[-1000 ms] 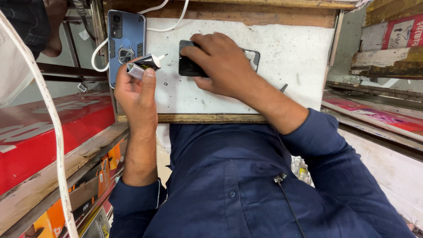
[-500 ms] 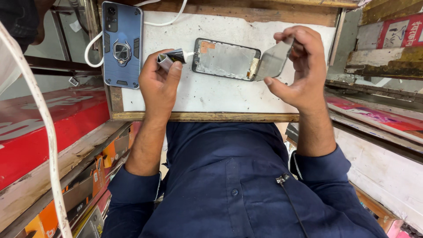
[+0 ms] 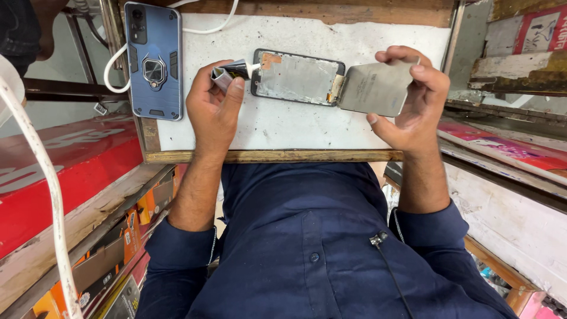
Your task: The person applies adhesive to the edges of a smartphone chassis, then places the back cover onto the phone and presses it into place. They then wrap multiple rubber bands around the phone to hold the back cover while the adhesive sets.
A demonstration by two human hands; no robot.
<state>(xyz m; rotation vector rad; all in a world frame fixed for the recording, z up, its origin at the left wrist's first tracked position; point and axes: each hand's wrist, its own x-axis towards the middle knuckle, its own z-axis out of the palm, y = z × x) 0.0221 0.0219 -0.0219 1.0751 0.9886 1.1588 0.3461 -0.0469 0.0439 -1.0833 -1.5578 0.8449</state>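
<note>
**Glue tube at an opened phone frame**

Nearest, the left hand (image 3: 214,112) has its grip pinched around a small crumpled silver glue tube (image 3: 227,72), whose white nozzle touches the left end of a flat, dark-rimmed grey phone frame (image 3: 297,77) lying on the scuffed white worktop (image 3: 283,127). To the right of that grip, the right hand (image 3: 411,97) pinches a thin grey rectangular panel (image 3: 374,88) by its edges, tilted up and meeting the frame's right end. Farther left of the tube lies a blue ring-backed phone (image 3: 153,59), with a white cable (image 3: 115,62) beside it.
</note>
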